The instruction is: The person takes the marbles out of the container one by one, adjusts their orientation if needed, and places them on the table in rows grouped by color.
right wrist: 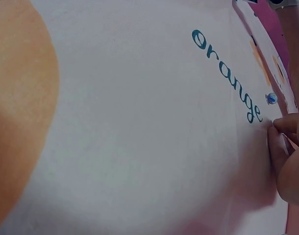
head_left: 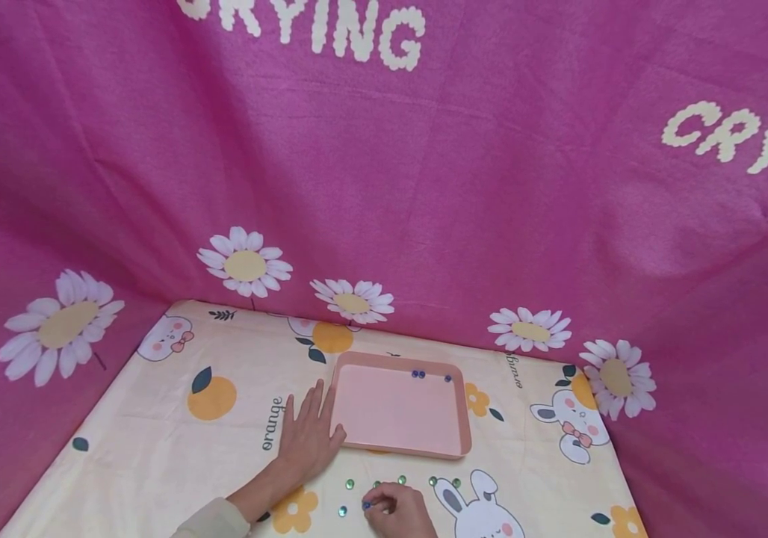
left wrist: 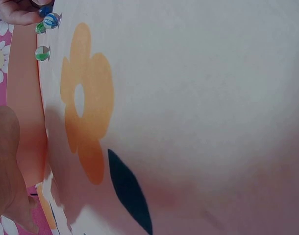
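My left hand [head_left: 305, 441] lies flat, fingers straight, on the printed cloth beside the left rim of a pink tray [head_left: 340, 388]; the thumb touches that rim. In the left wrist view, part of that hand [left wrist: 7, 161] shows next to the tray edge [left wrist: 24, 98]. My right hand [head_left: 391, 510] is curled at the near edge of the table, its fingertips pinching a blue marble [head_left: 366, 506]. The same marble [left wrist: 45, 10] shows under those fingers [left wrist: 19, 13] in the left wrist view. Three blue marbles [head_left: 418, 374] lie along the tray's far side.
Several green marbles [head_left: 350, 484] are scattered on the cloth between the tray and my right hand, and one bluish marble [right wrist: 271, 98] lies near the printed word "orange". A pink daisy-print curtain [head_left: 384, 187] closes the table's far side and both flanks.
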`<action>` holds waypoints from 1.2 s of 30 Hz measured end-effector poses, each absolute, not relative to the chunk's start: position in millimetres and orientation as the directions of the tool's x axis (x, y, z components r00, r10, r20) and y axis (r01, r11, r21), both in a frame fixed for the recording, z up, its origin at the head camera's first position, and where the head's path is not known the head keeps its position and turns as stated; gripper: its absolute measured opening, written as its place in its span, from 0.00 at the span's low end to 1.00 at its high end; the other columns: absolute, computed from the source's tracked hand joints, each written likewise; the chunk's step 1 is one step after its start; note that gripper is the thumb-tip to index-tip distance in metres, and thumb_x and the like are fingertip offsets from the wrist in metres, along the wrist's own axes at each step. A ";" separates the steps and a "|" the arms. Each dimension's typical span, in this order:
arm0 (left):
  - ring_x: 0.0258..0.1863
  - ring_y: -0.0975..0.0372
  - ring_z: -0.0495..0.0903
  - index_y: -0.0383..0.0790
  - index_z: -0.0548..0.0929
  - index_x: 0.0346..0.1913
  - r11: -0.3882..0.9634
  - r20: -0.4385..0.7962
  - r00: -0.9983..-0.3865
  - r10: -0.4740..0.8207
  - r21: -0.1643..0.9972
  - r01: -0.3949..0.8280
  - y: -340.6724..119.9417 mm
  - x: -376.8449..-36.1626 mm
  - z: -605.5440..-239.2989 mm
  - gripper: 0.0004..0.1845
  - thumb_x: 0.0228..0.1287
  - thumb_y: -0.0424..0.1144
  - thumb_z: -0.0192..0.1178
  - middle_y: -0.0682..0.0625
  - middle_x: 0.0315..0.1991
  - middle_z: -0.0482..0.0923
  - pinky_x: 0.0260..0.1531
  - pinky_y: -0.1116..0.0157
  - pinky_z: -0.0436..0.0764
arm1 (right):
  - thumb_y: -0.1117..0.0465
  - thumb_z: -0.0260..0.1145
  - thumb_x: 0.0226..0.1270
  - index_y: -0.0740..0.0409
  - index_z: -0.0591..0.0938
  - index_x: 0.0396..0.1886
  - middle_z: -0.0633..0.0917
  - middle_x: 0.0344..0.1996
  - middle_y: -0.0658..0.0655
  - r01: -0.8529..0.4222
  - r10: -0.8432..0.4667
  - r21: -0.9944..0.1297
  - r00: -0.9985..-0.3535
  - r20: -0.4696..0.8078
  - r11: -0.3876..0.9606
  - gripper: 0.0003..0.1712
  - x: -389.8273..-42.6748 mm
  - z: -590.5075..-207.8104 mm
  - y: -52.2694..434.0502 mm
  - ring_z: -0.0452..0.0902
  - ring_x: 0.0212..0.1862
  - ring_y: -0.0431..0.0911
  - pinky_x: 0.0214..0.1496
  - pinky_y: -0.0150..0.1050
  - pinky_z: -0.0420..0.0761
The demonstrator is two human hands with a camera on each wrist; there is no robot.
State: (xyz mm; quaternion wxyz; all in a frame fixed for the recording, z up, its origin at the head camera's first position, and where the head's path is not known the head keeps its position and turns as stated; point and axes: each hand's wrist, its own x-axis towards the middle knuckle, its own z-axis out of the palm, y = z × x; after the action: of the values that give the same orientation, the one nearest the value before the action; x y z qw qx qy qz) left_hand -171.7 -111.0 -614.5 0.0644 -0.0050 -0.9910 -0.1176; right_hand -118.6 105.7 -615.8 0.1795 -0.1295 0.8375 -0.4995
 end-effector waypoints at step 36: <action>0.74 0.47 0.56 0.39 0.59 0.78 0.973 0.139 -0.990 0.002 0.227 0.034 -111.5 -171.1 -613.3 0.40 0.70 0.56 0.51 0.40 0.78 0.52 0.73 0.41 0.45 | 0.69 0.70 0.51 0.51 0.89 0.33 0.81 0.26 0.43 -0.070 -0.393 -0.865 -0.907 -0.152 0.497 0.11 -115.3 -613.3 103.1 0.75 0.30 0.36 0.33 0.30 0.75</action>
State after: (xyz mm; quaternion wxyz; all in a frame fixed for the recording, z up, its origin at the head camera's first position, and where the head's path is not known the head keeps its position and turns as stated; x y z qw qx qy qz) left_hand -171.1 -111.5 -613.3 0.0692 -0.0089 -0.9909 -0.1151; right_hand -115.3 103.1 -613.3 0.1675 -0.1365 0.8487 -0.4828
